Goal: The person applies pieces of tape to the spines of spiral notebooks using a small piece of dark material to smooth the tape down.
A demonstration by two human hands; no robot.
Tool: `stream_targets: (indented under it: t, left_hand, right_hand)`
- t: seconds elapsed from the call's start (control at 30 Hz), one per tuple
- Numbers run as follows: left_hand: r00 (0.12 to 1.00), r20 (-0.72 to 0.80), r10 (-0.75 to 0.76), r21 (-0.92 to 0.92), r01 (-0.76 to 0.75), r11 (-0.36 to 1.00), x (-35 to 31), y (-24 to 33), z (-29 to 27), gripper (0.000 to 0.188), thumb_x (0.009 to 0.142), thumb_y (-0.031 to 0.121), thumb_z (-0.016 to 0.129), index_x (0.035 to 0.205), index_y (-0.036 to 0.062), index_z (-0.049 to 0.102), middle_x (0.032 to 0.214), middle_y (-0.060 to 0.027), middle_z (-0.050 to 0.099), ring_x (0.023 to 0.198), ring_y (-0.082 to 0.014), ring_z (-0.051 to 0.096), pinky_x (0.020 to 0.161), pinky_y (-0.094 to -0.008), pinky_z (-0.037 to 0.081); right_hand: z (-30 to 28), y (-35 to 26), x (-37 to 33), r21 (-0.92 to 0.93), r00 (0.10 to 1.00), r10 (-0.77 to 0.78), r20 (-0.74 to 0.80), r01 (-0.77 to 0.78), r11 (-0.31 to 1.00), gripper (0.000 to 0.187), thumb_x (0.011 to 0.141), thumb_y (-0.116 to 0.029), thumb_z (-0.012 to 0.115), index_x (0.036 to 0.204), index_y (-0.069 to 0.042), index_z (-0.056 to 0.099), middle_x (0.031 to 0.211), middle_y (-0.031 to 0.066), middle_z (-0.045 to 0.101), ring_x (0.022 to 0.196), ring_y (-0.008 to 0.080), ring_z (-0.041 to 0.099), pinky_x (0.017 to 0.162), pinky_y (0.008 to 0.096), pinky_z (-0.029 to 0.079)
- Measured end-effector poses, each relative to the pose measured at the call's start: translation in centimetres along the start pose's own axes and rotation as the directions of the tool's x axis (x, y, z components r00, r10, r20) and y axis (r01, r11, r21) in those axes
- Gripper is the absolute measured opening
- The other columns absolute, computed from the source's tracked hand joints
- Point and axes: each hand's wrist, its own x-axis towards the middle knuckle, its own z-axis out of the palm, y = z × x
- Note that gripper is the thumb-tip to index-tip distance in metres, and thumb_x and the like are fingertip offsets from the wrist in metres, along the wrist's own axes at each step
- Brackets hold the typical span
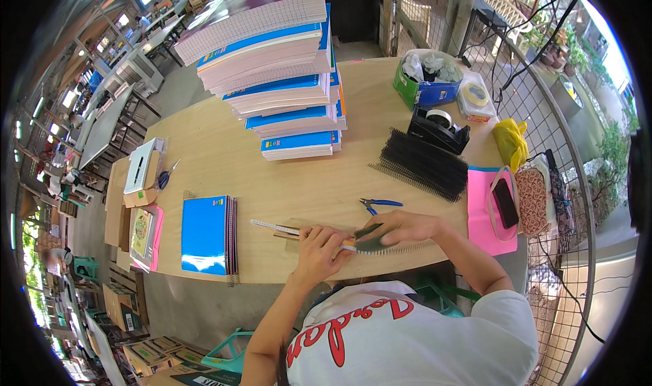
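Note:
My left hand (pixel 319 253) is closed around a narrow, pale, ruler-like strip (pixel 265 226) at the table's front edge. Just to its right, my right hand (pixel 404 228) curves over a dark green flat piece (pixel 371 244), thumb and fingers on either side. Under and beside that hand runs a toothed wire binding comb (pixel 407 249). Blue-handled cutting pliers (pixel 382 202) lie just beyond the right hand. What the fingers cover is partly hidden.
Tall stacks of blue-covered books (pixel 292 141) stand at the back; a wire-bound notebook pile (pixel 204 236) lies left. Black binding wires (pixel 421 165), a tape dispenser (pixel 440 131), a box (pixel 428 90) and a phone (pixel 505 204) on a pink folder (pixel 481 216) sit right. Scissors (pixel 165 177) lie left.

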Motion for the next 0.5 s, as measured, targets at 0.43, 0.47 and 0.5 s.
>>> stream_targets:
  t: [0.43, 0.47, 0.5]
  left_hand:
    - [0.994, -0.097, -0.045, -0.051, 0.040, 0.998, -0.5, -0.7, 1.0, 0.070, 0.067, 0.025, 0.088, 0.125, 0.0127, 0.051, 0.122, -0.0100, 0.059, 0.105, -0.0243, 0.059, 0.088, -0.0438, 0.038]
    - [0.995, -0.093, -0.047, -0.049, 0.043, 0.998, -0.8, -0.6, 0.7, 0.070, 0.067, 0.025, 0.088, 0.125, 0.0127, 0.051, 0.122, -0.0100, 0.059, 0.105, -0.0243, 0.059, 0.088, -0.0438, 0.038]
    - [0.984, -0.157, -0.080, 0.046, 0.088, 0.995, -0.7, -0.3, 0.0, 0.064, 0.066, 0.027, 0.088, 0.119, 0.0136, 0.054, 0.117, -0.0078, 0.060, 0.105, -0.0234, 0.058, 0.090, -0.0443, 0.036]
  right_hand:
    - [0.1, -0.6, 2.2, -0.174, 0.988, -0.144, 0.063, 0.153, 0.973, 0.043, 0.097, -0.044, 0.055, 0.131, -0.019, 0.067, 0.127, 0.0231, 0.057, 0.114, 0.0384, 0.057, 0.098, 0.0436, 0.044]
    - [0.1, -1.0, 2.4, -0.169, 0.987, -0.146, 0.063, 0.154, 0.974, 0.043, 0.097, -0.044, 0.055, 0.131, -0.019, 0.067, 0.127, 0.0231, 0.057, 0.114, 0.0384, 0.057, 0.098, 0.0436, 0.044]
    - [-0.3, -1.7, 2.6, -0.339, 0.997, 0.063, -0.046, -0.075, 0.938, 0.042, 0.097, -0.043, 0.055, 0.130, -0.019, 0.067, 0.126, 0.0220, 0.057, 0.113, 0.0376, 0.058, 0.097, 0.0436, 0.045]
